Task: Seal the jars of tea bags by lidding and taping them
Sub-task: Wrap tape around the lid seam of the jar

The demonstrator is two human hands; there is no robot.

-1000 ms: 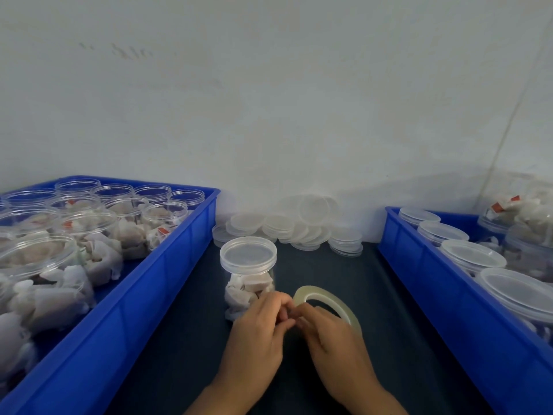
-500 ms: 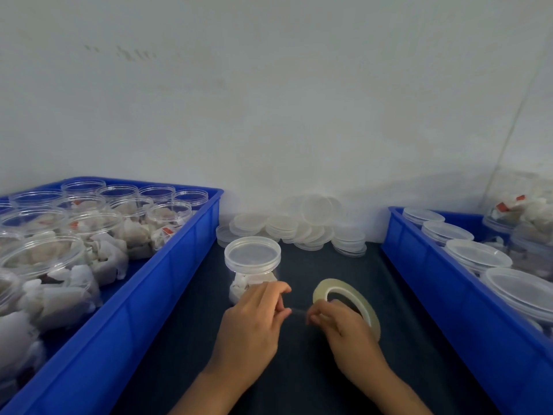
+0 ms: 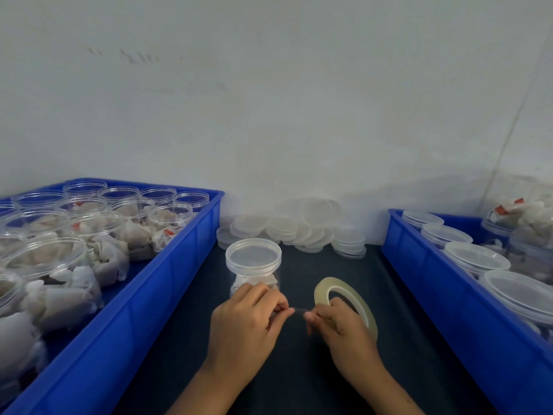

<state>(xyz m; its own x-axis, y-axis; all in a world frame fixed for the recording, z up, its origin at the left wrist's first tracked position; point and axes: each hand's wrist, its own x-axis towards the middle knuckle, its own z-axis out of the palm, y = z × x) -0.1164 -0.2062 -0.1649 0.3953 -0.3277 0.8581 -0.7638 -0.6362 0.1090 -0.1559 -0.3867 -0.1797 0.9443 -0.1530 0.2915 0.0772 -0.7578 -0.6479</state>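
The left hand (image 3: 244, 327) is pinching the free end of a thin clear strip of tape (image 3: 296, 309), while the right hand (image 3: 341, 330) is gripping the narrow translucent roll of tape (image 3: 344, 304), fingers curled around its lower rim. Judging by the taut strip, the hands are pulling apart to draw out a length for sealing. The strip's long axis is running nine to three o'clock between the fingertips. The roll is standing on edge, its open centre facing roughly ten o'clock.

The lidded clear plastic jar of tea bags (image 3: 253, 266) is standing upright on the dark table (image 3: 299, 384) at twelve o'clock from the left hand, close behind it, probably kept near so the tape reaches the lid seam easily. A blue plastic crate of open jars (image 3: 167, 283) is sitting at nine o'clock, another blue crate of lidded jars (image 3: 443, 298) at three o'clock.
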